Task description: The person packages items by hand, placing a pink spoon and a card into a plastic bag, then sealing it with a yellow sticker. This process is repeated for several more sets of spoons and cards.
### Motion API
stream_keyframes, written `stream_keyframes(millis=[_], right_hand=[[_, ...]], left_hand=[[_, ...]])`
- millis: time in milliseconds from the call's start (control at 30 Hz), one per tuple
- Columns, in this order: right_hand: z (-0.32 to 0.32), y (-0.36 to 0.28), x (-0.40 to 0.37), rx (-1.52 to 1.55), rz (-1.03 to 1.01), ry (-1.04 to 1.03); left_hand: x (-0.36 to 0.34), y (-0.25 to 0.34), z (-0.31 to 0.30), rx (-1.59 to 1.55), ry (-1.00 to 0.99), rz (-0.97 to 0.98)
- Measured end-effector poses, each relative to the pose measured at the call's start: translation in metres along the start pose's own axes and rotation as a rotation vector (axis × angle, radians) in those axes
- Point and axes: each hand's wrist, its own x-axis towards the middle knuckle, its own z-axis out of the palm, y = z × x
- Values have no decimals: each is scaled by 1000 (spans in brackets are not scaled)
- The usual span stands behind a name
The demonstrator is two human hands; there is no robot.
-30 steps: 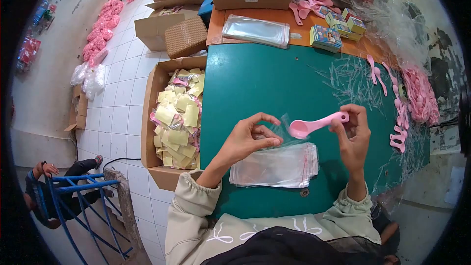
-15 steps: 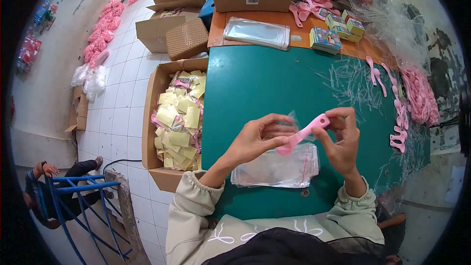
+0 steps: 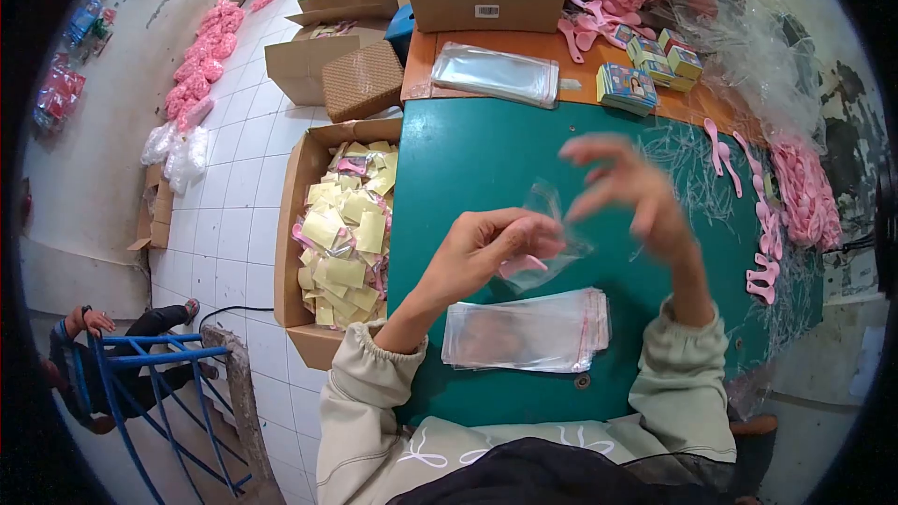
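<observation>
My left hand (image 3: 496, 248) is closed around a pink spoon (image 3: 524, 266) and a clear plastic bag (image 3: 552, 257); most of the spoon is hidden by the fingers. The bag's loose film sticks out to the right of the hand. My right hand (image 3: 631, 192) is raised beyond the bag, smeared by motion, its fingers apart and nothing visible in them. Below both hands, a stack of clear plastic bags (image 3: 524, 332) lies on the green tabletop (image 3: 468, 150).
A carton (image 3: 292, 224) of filled bags with yellow cards stands left of the table. Small card stacks (image 3: 627, 89), more clear bags (image 3: 496, 73) and an open box (image 3: 486, 9) sit at the back. Pink spoons (image 3: 762, 276) and plastic scraps lie right. A person (image 3: 94, 323) is at far left.
My right hand has let go of the pink spoon and moved up and away. The spoon is now mostly inside my left hand's grasp, with the bag's film spread out.
</observation>
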Motion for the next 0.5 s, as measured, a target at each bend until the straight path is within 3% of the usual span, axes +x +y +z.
stream_keyframes(millis=[33, 67, 100, 133, 200, 300, 400, 500], right_hand=[[-27, 28, 6, -33, 44, 124], [-59, 59, 10, -105, 274, 283], [-88, 91, 15, -543, 383, 392], [-115, 125, 13, -677, 541, 458], [-165, 204, -5, -922, 861, 319], [-154, 218, -11, -1070, 915, 295], [-131, 202, -5, -1379, 576, 627], [-136, 199, -7, -1321, 530, 576]], left_hand=[[0, 1, 0, -38, 21, 6], [-1, 3, -1, -21, 28, -3], [-2, 5, -4, -3, 34, -11], [-1, 7, -7, 16, 41, -14], [-2, 8, -10, 24, 62, -48], [-1, 9, -15, 17, 74, -39], [2, 8, -17, 30, 108, -29], [3, 7, -17, 51, 132, -51]])
